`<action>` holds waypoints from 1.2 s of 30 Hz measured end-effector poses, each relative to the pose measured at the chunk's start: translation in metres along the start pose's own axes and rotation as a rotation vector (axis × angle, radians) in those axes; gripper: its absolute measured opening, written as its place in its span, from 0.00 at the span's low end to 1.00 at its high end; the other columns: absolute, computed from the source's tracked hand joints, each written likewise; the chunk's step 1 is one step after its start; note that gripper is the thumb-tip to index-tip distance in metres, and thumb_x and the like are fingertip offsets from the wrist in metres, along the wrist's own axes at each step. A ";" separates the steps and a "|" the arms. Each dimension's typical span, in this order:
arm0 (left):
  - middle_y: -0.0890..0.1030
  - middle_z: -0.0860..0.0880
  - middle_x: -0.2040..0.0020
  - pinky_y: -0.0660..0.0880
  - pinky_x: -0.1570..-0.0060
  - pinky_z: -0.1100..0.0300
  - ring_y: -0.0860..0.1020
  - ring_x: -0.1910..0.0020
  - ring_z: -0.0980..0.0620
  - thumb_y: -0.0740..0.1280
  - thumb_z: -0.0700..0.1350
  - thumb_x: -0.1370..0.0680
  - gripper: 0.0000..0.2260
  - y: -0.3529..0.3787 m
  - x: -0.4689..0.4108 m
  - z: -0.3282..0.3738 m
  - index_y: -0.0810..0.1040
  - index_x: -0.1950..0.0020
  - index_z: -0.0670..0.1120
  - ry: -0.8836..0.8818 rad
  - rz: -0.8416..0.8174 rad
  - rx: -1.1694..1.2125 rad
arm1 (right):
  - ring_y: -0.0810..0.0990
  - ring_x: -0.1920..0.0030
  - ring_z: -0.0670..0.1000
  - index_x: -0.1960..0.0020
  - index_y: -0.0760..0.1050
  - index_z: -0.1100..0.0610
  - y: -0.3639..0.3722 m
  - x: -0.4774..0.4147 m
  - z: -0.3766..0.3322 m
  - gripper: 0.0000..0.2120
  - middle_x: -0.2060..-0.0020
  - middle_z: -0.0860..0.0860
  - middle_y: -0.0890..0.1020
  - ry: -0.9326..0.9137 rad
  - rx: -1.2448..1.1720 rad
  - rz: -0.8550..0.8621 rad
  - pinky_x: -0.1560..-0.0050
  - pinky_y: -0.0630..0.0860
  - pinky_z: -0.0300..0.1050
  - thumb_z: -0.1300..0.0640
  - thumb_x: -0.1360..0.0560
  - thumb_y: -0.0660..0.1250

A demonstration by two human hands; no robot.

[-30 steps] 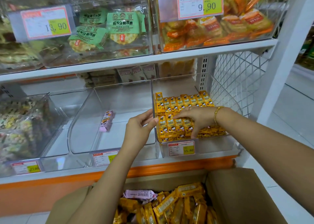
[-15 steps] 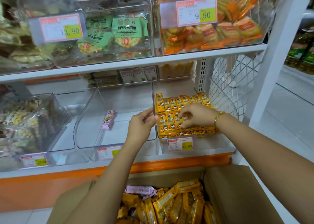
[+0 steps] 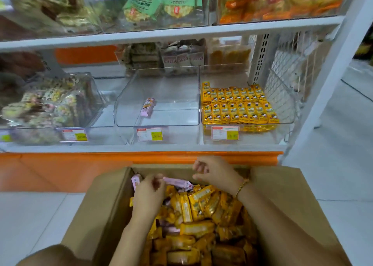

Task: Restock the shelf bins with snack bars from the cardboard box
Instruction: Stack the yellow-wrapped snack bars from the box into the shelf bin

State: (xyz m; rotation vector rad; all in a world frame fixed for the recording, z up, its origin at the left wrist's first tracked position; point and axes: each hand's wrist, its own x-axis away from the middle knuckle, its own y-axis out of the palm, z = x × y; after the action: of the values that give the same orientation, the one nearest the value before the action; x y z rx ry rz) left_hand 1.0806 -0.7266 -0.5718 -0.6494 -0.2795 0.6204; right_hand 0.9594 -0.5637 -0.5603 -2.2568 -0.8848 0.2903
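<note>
Over the cardboard box (image 3: 282, 187), the left hand (image 3: 148, 195) pinches a pink snack bar (image 3: 177, 183), while the right hand (image 3: 217, 170) hovers loosely curled and empty.

Bright, even shop light falls from above, shadows faint. Soft sheen on the clear bins (image 3: 121, 112). Top-left packets (image 3: 50, 7) smear with blur; the white upright (image 3: 331, 96) leans at the edge.

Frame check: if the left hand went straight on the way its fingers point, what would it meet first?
The pink snack bar lying on the yellow bars at the far end of the cardboard box. The left hand looks right at its tip, though blur hides any contact.
</note>
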 end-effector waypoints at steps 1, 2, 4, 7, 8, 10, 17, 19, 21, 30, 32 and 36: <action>0.82 0.47 0.54 0.66 0.61 0.61 0.80 0.52 0.46 0.67 0.42 0.24 0.08 0.002 0.006 -0.014 0.79 0.45 0.44 -0.079 -0.043 -0.053 | 0.74 0.62 0.42 0.50 0.78 0.57 0.016 0.001 0.010 0.08 0.60 0.47 0.77 0.059 0.006 -0.042 0.62 0.70 0.32 0.59 0.29 0.71; 0.81 0.45 0.53 0.66 0.60 0.60 0.79 0.50 0.44 0.67 0.44 0.24 0.09 0.005 0.010 -0.028 0.78 0.46 0.45 -0.147 -0.091 -0.087 | 0.76 0.58 0.45 0.48 0.78 0.57 0.031 0.002 0.019 0.09 0.58 0.48 0.78 0.116 0.027 -0.076 0.59 0.72 0.34 0.58 0.28 0.70; 0.80 0.46 0.51 0.70 0.55 0.58 0.78 0.48 0.42 0.67 0.52 0.29 0.13 0.014 0.013 -0.058 0.76 0.48 0.47 -0.246 -0.161 -0.178 | 0.78 0.50 0.50 0.43 0.77 0.57 0.058 0.001 0.035 0.13 0.51 0.52 0.80 0.207 0.090 -0.127 0.51 0.74 0.41 0.59 0.27 0.69; 0.81 0.44 0.49 0.76 0.51 0.51 0.79 0.50 0.43 0.57 0.60 0.39 0.27 0.037 0.002 -0.128 0.79 0.49 0.46 -0.267 -0.225 -0.299 | 0.79 0.47 0.53 0.34 0.73 0.56 0.087 -0.004 0.046 0.20 0.41 0.56 0.79 0.224 0.143 -0.219 0.48 0.75 0.44 0.61 0.25 0.67; 0.82 0.45 0.51 0.76 0.52 0.53 0.80 0.51 0.43 0.58 0.58 0.37 0.23 0.036 0.007 -0.135 0.79 0.51 0.46 -0.277 -0.242 -0.295 | 0.78 0.50 0.53 0.31 0.71 0.55 0.094 -0.006 0.047 0.22 0.40 0.57 0.78 0.194 0.174 -0.248 0.52 0.74 0.43 0.61 0.25 0.66; 0.82 0.48 0.49 0.73 0.54 0.60 0.80 0.48 0.46 0.66 0.51 0.29 0.12 0.019 0.028 -0.118 0.80 0.49 0.48 -0.285 -0.249 -0.271 | 0.77 0.49 0.52 0.29 0.68 0.55 0.107 -0.014 0.049 0.24 0.37 0.57 0.76 0.147 0.237 -0.301 0.53 0.71 0.42 0.61 0.24 0.65; 0.80 0.49 0.40 0.68 0.43 0.64 0.76 0.39 0.50 0.69 0.43 0.24 0.17 0.013 0.037 -0.120 0.76 0.35 0.45 -0.297 -0.254 -0.181 | 0.75 0.39 0.58 0.33 0.69 0.59 0.140 -0.046 0.057 0.23 0.38 0.58 0.76 0.150 0.315 -0.365 0.45 0.72 0.47 0.49 0.24 0.66; 0.80 0.49 0.40 0.67 0.44 0.65 0.76 0.39 0.50 0.68 0.43 0.24 0.17 0.012 0.035 -0.119 0.76 0.35 0.45 -0.278 -0.257 -0.192 | 0.75 0.39 0.59 0.35 0.70 0.59 0.147 -0.050 0.059 0.26 0.40 0.58 0.76 0.168 0.323 -0.377 0.45 0.73 0.47 0.42 0.25 0.65; 0.80 0.48 0.40 0.68 0.44 0.64 0.76 0.39 0.49 0.68 0.44 0.24 0.17 0.012 0.030 -0.121 0.76 0.36 0.45 -0.294 -0.274 -0.195 | 0.72 0.36 0.59 0.32 0.68 0.59 0.155 -0.054 0.060 0.33 0.36 0.59 0.73 0.178 0.361 -0.363 0.40 0.72 0.49 0.37 0.27 0.64; 0.79 0.47 0.62 0.71 0.60 0.60 0.78 0.60 0.48 0.67 0.49 0.23 0.10 0.014 0.007 -0.112 0.80 0.56 0.43 -0.440 -0.374 -0.155 | 0.77 0.47 0.55 0.40 0.72 0.59 0.138 -0.051 0.044 0.22 0.46 0.56 0.78 0.162 0.415 -0.395 0.55 0.71 0.44 0.48 0.28 0.71; 0.77 0.45 0.69 0.72 0.67 0.61 0.75 0.72 0.49 0.67 0.47 0.22 0.13 0.017 0.005 -0.099 0.77 0.60 0.39 -0.525 -0.421 -0.043 | 0.76 0.49 0.54 0.41 0.73 0.61 0.118 -0.047 0.037 0.23 0.46 0.55 0.78 0.159 0.395 -0.440 0.55 0.72 0.42 0.50 0.30 0.73; 0.83 0.39 0.63 0.78 0.71 0.62 0.82 0.70 0.49 0.63 0.56 0.22 0.25 0.022 -0.003 -0.076 0.79 0.52 0.32 -0.657 -0.578 0.127 | 0.75 0.56 0.50 0.53 0.73 0.52 0.073 -0.044 0.031 0.16 0.54 0.50 0.78 0.127 0.184 -0.331 0.61 0.71 0.42 0.54 0.34 0.77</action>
State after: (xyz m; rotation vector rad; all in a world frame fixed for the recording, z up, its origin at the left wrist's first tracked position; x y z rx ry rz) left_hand 1.1009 -0.7511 -0.6442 -0.1995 -0.9928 0.2698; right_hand 0.9506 -0.6159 -0.6345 -1.9013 -1.0962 0.0733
